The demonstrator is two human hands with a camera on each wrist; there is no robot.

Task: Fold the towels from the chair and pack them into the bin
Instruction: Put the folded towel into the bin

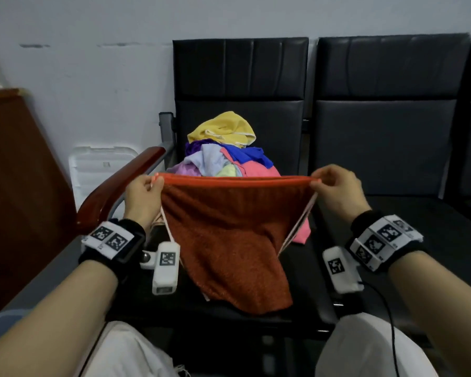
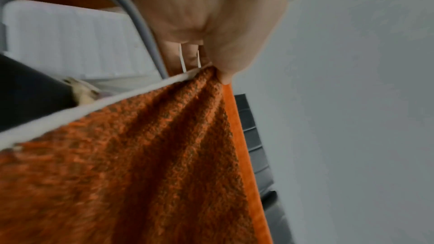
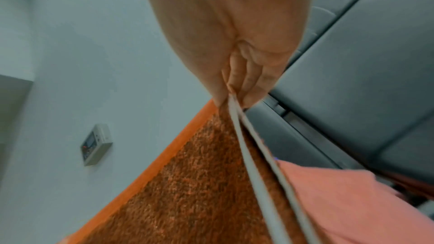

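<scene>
An orange towel [image 1: 229, 235] with pale edging hangs stretched between my two hands above the black chair seat [image 1: 305, 300]. My left hand [image 1: 147, 190] pinches its upper left corner, and my right hand [image 1: 329, 183] pinches the upper right corner. The towel looks doubled over, its lower end drooping onto the seat. The left wrist view shows fingers [image 2: 225, 62] clamped on the orange towel [image 2: 140, 155]. In the right wrist view, fingers [image 3: 237, 83] grip the orange towel [image 3: 199, 173] and its two pale edges. Behind it lies a pile of towels [image 1: 223, 148], yellow on top.
A white plastic bin [image 1: 98, 170] stands on the floor left of the chair, past the red-brown armrest [image 1: 120, 186]. A second black chair [image 1: 392, 131] adjoins on the right. A wooden cabinet [image 1: 17, 186] is at the far left. My knees [image 1: 365, 349] are below.
</scene>
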